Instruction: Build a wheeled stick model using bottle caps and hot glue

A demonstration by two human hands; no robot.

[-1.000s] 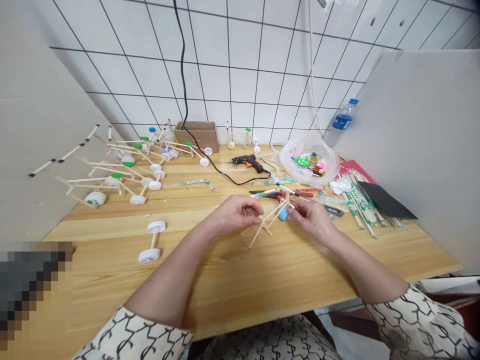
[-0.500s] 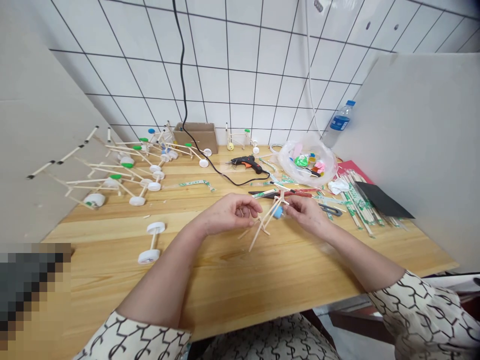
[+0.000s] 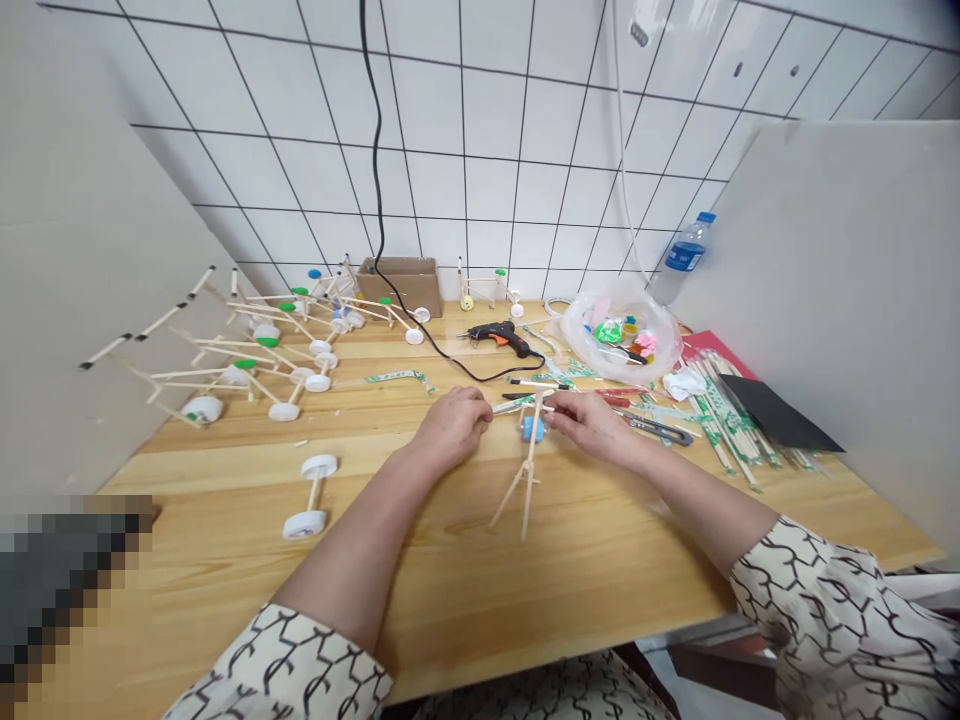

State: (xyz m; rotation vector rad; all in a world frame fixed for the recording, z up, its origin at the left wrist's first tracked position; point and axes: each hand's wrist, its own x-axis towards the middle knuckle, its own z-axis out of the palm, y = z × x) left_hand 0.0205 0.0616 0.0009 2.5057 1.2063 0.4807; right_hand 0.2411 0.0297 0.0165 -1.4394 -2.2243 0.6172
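Tiles [image 3: 420, 95], white with dark lines between them, cover the wall behind a wide wooden table [image 3: 450, 610]. On the left side of this table stand several wheeled stick models [image 3: 217, 375] with green parts, close together. To the right and far back, a clear plastic bag [image 3: 581, 345] lies open with small coloured pieces inside, and nearer to the right panel there is a pile of wrapped sticks [image 3: 724, 420]. A brown cardboard box [image 3: 405, 290] is placed by the wall.

Between the two hands, over the front middle of the table, is the stick frame [image 3: 529, 470], its long legs pointing toward the person. The right hand [image 3: 592, 425] pinches it near the top with thumb and fingers, from the right side. The left hand [image 3: 452, 428] is just beside it, with the fingers bent inward; I cannot tell whether they grip anything.

Behind the hands lies a black glue gun [image 3: 499, 337]. Left of the left forearm rests a pair of white wheels [image 3: 313, 494] joined by one rod. Smallest is the blue piece [image 3: 540, 433] at the frame, beside the right fingertips.
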